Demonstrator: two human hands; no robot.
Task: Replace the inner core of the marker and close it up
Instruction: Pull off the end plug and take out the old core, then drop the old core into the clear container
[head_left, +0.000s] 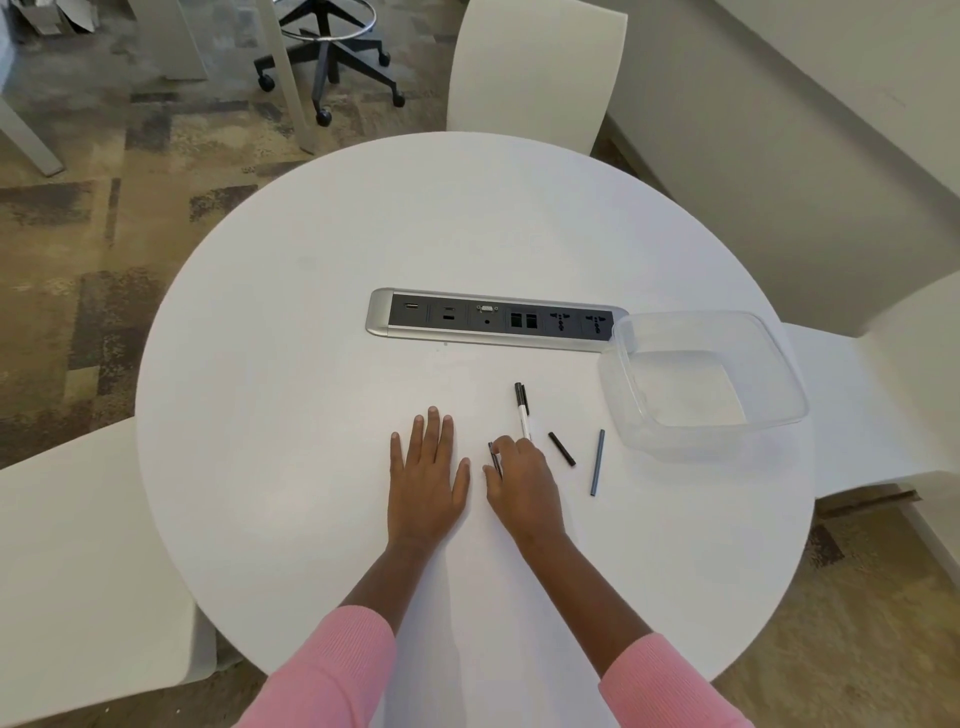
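The right hand (519, 480) has its grip closed on a thin dark piece (494, 457) just left of the marker (522, 411), which lies on the bench (311, 395). The left hand (427, 467) rests flat, grip open, further left. Right of the marker, the loose grey core (597, 461) may roll off or be mistaken for the spent one.
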